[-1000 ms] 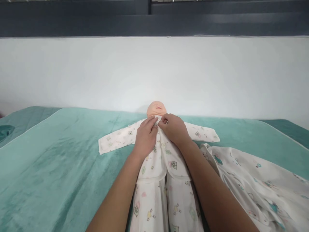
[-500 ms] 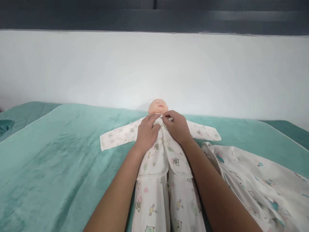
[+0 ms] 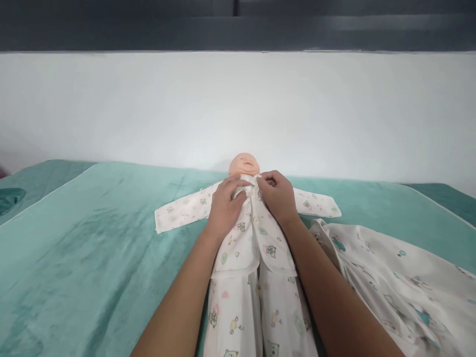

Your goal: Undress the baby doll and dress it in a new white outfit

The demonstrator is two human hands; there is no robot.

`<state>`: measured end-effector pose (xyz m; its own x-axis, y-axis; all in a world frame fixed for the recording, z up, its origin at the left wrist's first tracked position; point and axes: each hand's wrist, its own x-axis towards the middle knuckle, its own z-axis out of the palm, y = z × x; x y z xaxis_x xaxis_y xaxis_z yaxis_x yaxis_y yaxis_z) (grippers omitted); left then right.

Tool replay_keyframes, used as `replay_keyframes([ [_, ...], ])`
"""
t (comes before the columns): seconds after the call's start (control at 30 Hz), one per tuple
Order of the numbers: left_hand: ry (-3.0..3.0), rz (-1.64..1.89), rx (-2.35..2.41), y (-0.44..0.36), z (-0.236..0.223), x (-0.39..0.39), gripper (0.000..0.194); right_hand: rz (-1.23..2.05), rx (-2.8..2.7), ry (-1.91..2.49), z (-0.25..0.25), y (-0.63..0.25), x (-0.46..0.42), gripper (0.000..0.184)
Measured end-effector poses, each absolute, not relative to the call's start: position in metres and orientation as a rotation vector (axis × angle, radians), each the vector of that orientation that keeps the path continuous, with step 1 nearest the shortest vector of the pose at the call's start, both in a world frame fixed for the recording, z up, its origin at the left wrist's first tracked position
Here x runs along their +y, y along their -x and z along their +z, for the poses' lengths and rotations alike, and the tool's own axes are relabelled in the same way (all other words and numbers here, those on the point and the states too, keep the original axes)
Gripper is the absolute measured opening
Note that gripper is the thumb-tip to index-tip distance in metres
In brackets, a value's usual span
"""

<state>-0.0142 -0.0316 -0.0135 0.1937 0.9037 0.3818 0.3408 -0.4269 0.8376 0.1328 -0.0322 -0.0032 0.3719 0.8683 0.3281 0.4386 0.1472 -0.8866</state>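
A baby doll (image 3: pixel 244 164) lies on its back, its head toward the wall. It wears a white baby jacket (image 3: pixel 238 243) with small animal prints, sleeves spread sideways, over matching trousers (image 3: pixel 234 317). On the left side of the jacket's chest rests my left hand (image 3: pixel 226 203), thumb and index finger apart, touching the cloth just under the collar. My right hand (image 3: pixel 277 196) pinches the right front edge of the jacket near the neck, its thumb and fingers closed. The two front edges meet near the chest and part lower down. What fastens them is too small to make out.
A loose white printed cloth (image 3: pixel 394 267) lies crumpled at the right, beside my right forearm. Everything lies on a green plush blanket (image 3: pixel 92 238) with a pale edge. Behind the doll's head stands a white wall (image 3: pixel 238 104) with a dark band above.
My right hand has shifted slightly right, drawing the collar edge with it, away from my left fingertips. More of the collar shows between the hands. My left hand has stayed nearly in place.
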Motion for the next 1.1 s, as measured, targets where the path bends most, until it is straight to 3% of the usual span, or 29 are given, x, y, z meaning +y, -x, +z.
replay_keyframes([
  [0.5, -1.888, 1.182, 1.112, 0.018, -0.013, -0.037, 0.017, 0.181, -1.521, 1.764, 0.001, -0.104, -0.09, 0.016],
  [0.7, -1.87, 1.176, 1.139, 0.016, -0.011, -0.035, 0.013, 0.178, -1.558, 1.753, 0.003, -0.108, -0.083, 0.005],
  [1.1, -1.843, 1.169, 1.127, 0.017, -0.009, -0.038, 0.01, 0.332, -1.59, 1.732, 0.009, -0.123, -0.082, 0.002],
])
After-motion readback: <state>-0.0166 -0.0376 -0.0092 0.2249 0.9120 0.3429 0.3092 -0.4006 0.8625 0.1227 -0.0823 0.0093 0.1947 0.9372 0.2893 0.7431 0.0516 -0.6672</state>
